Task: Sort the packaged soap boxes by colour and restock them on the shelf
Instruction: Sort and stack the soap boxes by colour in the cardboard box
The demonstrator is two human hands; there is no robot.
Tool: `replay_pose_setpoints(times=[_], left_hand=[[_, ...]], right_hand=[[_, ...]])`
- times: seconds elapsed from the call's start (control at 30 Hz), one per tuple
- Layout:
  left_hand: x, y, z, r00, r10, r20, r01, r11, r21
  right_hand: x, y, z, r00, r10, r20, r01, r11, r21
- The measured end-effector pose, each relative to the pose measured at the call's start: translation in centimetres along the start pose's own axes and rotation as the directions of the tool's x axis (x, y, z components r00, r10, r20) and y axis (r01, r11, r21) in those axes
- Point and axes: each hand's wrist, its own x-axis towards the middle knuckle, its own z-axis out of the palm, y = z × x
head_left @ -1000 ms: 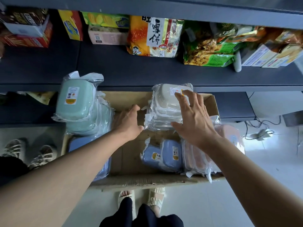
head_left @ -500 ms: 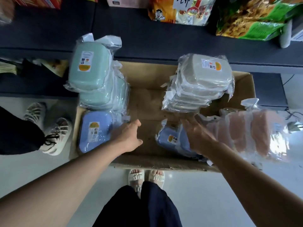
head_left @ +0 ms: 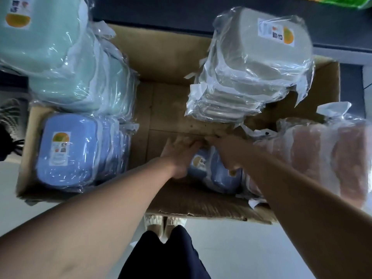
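Soap boxes, blue, gripped by both hands inside cardboard carton on pale floor.

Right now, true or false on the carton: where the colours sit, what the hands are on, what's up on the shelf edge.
1. Both hands reach for the small blue boxes at the near middle of the carton. True: the left hand and right hand meet over them.
2. The grey stack sits in the far right of the carton. True.
3. The pink boxes lie on the left side. False: they lie at the right; the larger blue stack is on the left.
4. The green stack lies nearer than the left blue stack. False: it sits beyond it, at the far left.
5. The carton's middle is packed full. False: bare cardboard shows there.
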Motion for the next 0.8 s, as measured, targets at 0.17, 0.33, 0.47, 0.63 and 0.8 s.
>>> replay_pose_setpoints(times=[0.17,0.33,0.47,0.63,0.8], left_hand=[[-0.7,-1.1,0.5,0.997,-0.073,0.011,0.070,0.984,0.161],[-4.3,-4.3,-0.1,0.888,-0.452,0.086,0.452,0.892,0.022],[-6.1,-5.0,-0.4,0.844,-0.510,0.165,0.523,0.851,-0.044],[-6.5,-4.8,-2.0,0.827,-0.534,0.175,0.543,0.840,-0.002],[-5.9,-5.1,-2.4,0.939,-0.328,-0.106,0.331,0.944,0.012]], right_hand=[[-0.3,-0.6,-1.5,1.000,0.002,0.031,-0.002,1.000,0.015],[-0.6,-2.2,-2.7,0.997,-0.080,-0.002,0.079,0.975,0.209],[0.7,-5.0,-3.6,0.989,-0.145,-0.004,0.141,0.958,0.251],[2.5,-8.0,-3.9,0.991,-0.044,-0.124,0.078,0.955,0.287],[2.8,-7.4,-1.5,0.976,0.169,-0.138,-0.122,0.946,0.300]])
